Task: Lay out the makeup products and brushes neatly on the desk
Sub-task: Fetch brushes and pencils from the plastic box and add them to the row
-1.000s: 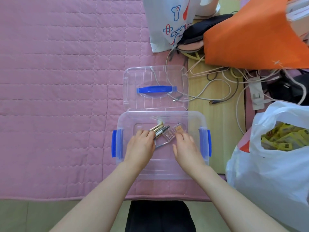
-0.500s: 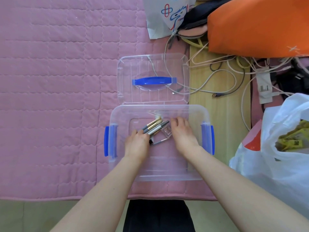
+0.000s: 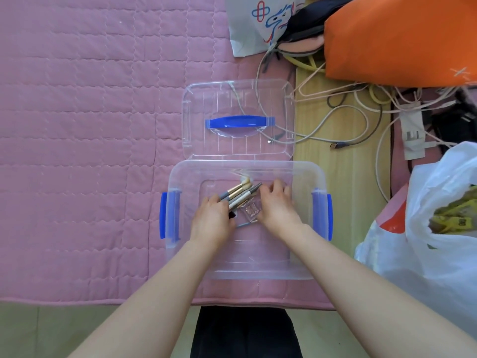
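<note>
A clear plastic storage box (image 3: 180, 177) with blue side latches stands open on the pink quilted cover. Both my hands reach inside it. My left hand (image 3: 213, 219) is closed around a bundle of makeup brushes (image 3: 238, 193) with gold and grey handles, their tips pointing up and right. My right hand (image 3: 277, 206) lies to the right of the brushes, fingers curled down onto the box floor; what it grips is hidden. Between the hands lies a small clear compact (image 3: 249, 210) with pinkish contents, and a thin grey stick (image 3: 245, 224) lies just below it.
The box's clear lid (image 3: 206, 99) with a blue handle lies just beyond the box. Right of it is a wooden strip with tangled cables (image 3: 343, 130), an orange bag (image 3: 395, 37) and a white plastic bag (image 3: 426, 228). A wide pink quilted cover (image 3: 77, 125) stretches to the left.
My left hand has gathered the brushes and closed on them. My right hand has slid left from the compact toward the brush tips. The view has shifted slightly.
</note>
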`<state>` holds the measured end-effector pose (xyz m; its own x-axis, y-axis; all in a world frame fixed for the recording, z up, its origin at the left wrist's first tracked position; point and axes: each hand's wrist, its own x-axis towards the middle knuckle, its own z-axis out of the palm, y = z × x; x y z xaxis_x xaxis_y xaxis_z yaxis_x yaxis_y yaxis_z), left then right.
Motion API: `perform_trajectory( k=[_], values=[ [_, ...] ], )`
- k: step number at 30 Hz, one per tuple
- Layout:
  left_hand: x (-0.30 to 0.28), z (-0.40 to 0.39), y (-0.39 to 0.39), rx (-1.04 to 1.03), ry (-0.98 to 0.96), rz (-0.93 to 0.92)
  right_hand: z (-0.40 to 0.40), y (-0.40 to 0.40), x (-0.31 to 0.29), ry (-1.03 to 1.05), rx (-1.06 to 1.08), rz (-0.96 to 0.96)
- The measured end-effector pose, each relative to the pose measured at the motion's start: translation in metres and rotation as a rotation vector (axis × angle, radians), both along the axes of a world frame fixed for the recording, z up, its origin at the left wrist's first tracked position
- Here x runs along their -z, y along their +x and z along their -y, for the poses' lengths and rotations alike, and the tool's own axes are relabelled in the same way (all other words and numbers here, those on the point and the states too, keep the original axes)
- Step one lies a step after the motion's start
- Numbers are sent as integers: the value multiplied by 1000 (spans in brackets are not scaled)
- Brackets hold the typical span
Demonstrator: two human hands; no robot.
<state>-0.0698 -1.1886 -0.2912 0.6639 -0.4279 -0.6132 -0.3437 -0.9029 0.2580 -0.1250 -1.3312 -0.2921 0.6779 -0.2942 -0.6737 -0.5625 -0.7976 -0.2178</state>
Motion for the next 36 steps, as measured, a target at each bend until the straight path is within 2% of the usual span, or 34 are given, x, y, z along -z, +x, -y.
perform_trajectory(
  k=[2, 5, 11, 14, 19, 25, 36],
  values=[
    [-4, -1, 2, -166, -93, -63, -3, 1, -7, 107, 112, 16],
    [-5, -3, 6, -316, -167, -102, -4, -1, -14, 148, 210, 12],
    [0, 0, 16, -394, -106, -160, -2, -4, -7, 197, 366, -13],
    [5, 0, 16, -312, -92, -123, -5, -3, 2, 177, 431, -2],
    [13, -2, 15, -152, -38, -74, -13, -5, 10, 101, 369, -23],
    [20, 0, 16, -201, -57, -28, -24, -6, 18, 22, 269, -25],
    [27, 3, 17, -190, -8, 35, -9, -12, 16, -4, 271, -38]
  ],
)
